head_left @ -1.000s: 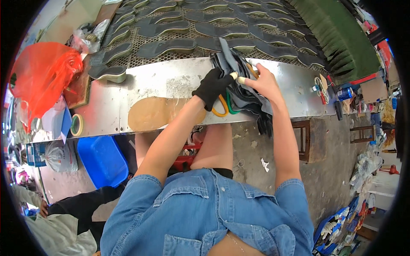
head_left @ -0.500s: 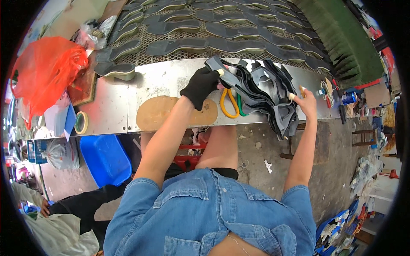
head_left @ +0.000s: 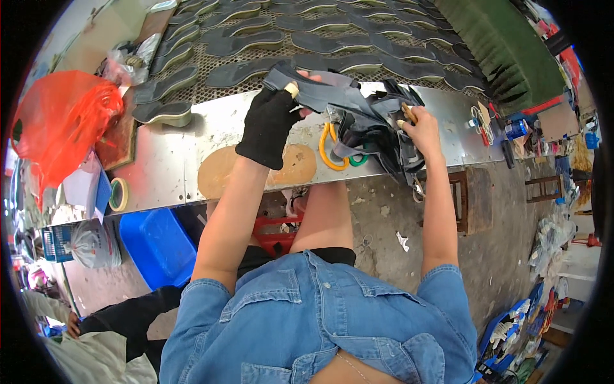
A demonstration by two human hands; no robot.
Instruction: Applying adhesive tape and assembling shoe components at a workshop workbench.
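My left hand (head_left: 267, 121), in a black fingerless glove with a pale cover on the thumb, is closed round the left end of grey and black shoe straps (head_left: 336, 97). They stretch to the right above the metal bench. My right hand (head_left: 422, 131) is bare, with tan covers on thumb and finger. Its fingers are bent together at the right side of the straps; the exact grip is partly hidden. More dark straps (head_left: 371, 137) hang in folds below, over the bench's front edge. Scissors with yellow handles (head_left: 329, 153) lie beside a green ring-shaped handle (head_left: 358, 160).
Rows of dark shoe soles (head_left: 246, 43) stand on a mesh conveyor (head_left: 192, 91) behind the metal bench (head_left: 157, 153). A tan sole-shaped board (head_left: 217, 169), a tape roll (head_left: 118, 194) and a red plastic bag (head_left: 64, 125) are leftward. A blue tub (head_left: 153, 246) sits below. Another person's legs (head_left: 128, 317) show lower left.
My left hand has lifted and drawn its end of the straps up and left. My right hand has moved left, its fingers closing in from a spread position. The bundle has fanned apart.
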